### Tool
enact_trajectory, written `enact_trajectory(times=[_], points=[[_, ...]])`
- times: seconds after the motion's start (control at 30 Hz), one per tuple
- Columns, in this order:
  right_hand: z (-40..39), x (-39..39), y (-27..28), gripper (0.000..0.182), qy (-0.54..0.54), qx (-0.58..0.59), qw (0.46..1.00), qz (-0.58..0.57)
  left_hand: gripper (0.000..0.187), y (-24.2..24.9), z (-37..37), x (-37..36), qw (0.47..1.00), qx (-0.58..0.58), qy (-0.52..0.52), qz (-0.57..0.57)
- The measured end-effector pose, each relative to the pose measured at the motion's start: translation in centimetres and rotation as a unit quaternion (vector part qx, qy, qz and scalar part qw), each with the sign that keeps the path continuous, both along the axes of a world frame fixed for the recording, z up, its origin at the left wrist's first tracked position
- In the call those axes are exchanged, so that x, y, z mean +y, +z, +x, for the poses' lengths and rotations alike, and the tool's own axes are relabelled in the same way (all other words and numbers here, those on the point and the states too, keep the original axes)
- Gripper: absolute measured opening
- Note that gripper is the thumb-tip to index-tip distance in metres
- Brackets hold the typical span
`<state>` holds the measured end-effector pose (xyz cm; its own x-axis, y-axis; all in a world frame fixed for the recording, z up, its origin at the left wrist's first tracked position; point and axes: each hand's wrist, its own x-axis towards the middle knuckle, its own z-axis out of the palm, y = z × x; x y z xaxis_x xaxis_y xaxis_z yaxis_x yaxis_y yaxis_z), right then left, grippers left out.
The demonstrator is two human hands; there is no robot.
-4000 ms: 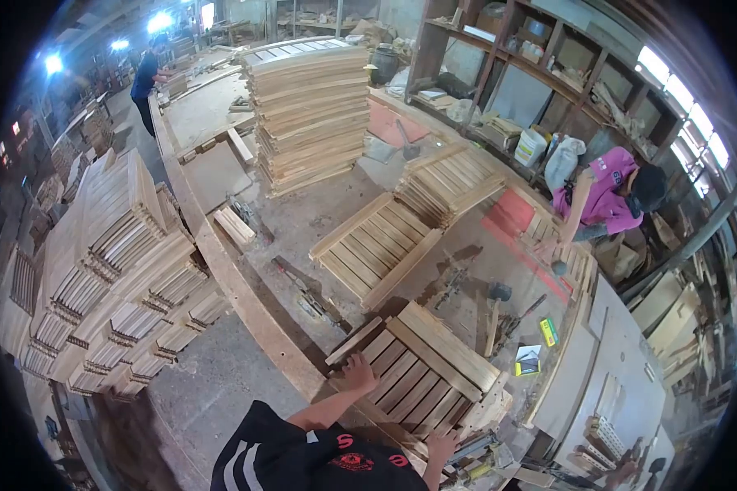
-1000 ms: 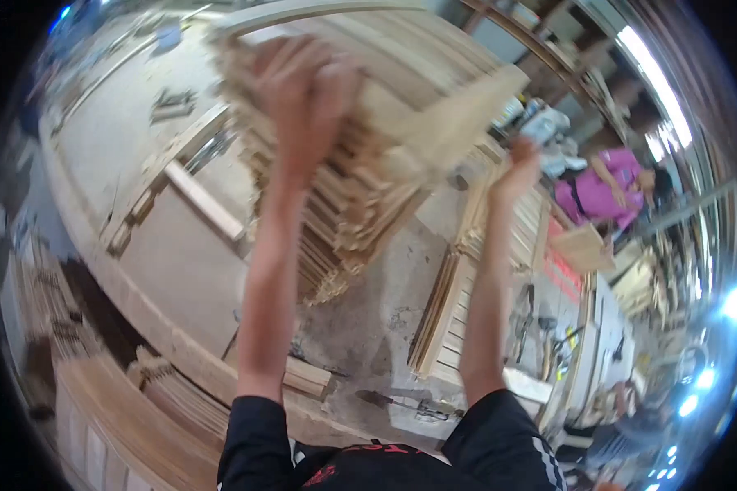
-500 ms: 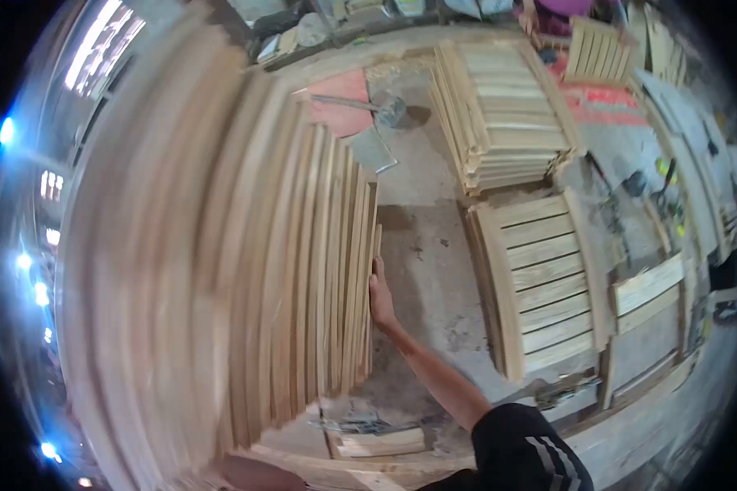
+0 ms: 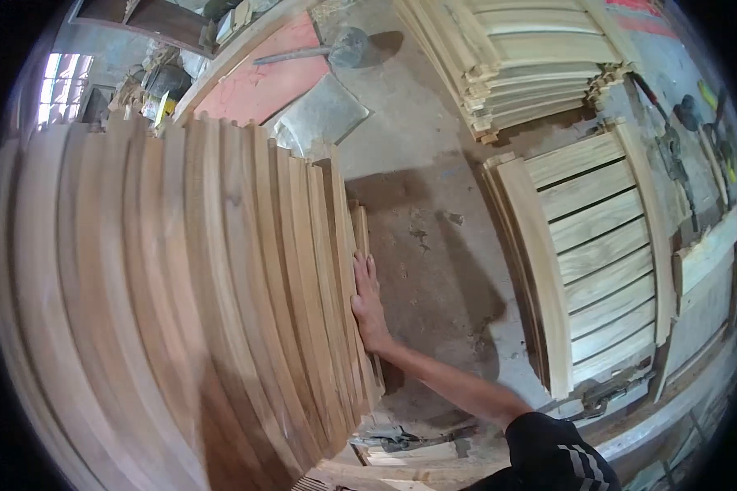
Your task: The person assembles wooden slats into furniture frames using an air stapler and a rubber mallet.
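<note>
Immediately to the left of our right hand we are seeing the tall stack of slatted panels, pale raw timber with visible grain, each rail gently curved and its edge stepping out from the one behind. The long axis of these rails is running along the same line as our forearm, from the fingertips back toward the wrist and beyond. We are pressing the hand flat against the outermost edge of that stack, fingers stretched out and close together, palm on the wood, gripping nothing. Our left hand is not showing anywhere, so we cannot tell how it stands; the right one is the only hand at the stack. Just to the right of the hand the desk is lying bare, a grey, stained, dusty surface. Farther right, well apart from the hand, a single slatted panel is lying flat, with broad cross slats between two curved side rails. Beyond the fingertips and to the right, a lower pile of panels is resting.
</note>
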<state>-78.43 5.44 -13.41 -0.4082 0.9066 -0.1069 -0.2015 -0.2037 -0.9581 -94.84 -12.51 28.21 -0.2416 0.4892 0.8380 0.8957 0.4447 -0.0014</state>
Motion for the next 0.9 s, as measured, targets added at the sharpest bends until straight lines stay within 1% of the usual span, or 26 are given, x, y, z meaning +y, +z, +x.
enact_trajectory(times=[0.07,0.17,0.3,0.37,0.47,0.53,0.6,0.63,0.67,0.73,0.83,0.9], points=[[0.3,1.3,0.7,0.083,0.019,0.003,1.0,-0.01,0.031,0.4,0.1,-0.5,1.0,-0.004,0.003,0.01],[3.7,3.5,2.0,0.081,-0.037,0.104,0.993,-0.034,0.031,0.8,0.2,-0.8,1.0,-0.005,-0.005,0.018],[0.4,2.8,6.5,0.077,-0.026,-0.001,0.999,0.04,0.032,1.3,0.5,-1.5,0.999,-0.012,-0.013,0.037],[0.3,2.6,8.8,0.075,-0.023,-0.058,0.995,0.078,0.033,1.6,0.8,-1.9,0.999,-0.016,-0.018,0.049],[1.4,2.8,8.1,0.077,0.011,0.075,0.997,-0.022,0.034,2.1,1.1,-2.8,0.997,-0.021,-0.026,0.073],[3.8,4.2,9.7,0.076,-0.036,0.158,0.984,-0.071,0.034,2.5,0.8,-3.3,0.995,-0.022,-0.039,0.09],[5.1,5.3,10.5,0.078,-0.135,0.199,0.967,-0.087,0.035,2.8,0.8,-3.8,0.993,-0.023,-0.05,0.103],[3.8,5.3,10.2,0.077,-0.12,0.149,0.979,-0.066,0.035,2.9,0.8,-4.2,0.992,-0.024,-0.053,0.111],[1.0,5.4,8.1,0.077,-0.108,0.097,0.988,-0.043,0.036,2.8,0.9,-4.5,0.991,-0.028,-0.056,0.118],[-2.0,5.3,6.1,0.076,-0.096,-0.01,0.995,0.001,0.036,2.9,1.4,-5.2,0.988,-0.032,-0.063,0.135],[4.5,5.1,8.4,0.075,-0.005,-0.062,0.995,0.072,0.037,3.2,1.2,-5.9,0.981,-0.028,-0.068,0.18],[8.0,4.0,4.9,0.063,-0.087,-0.096,0.991,-0.045,0.038,4.2,0.7,-6.4,0.972,-0.003,-0.077,0.224]])
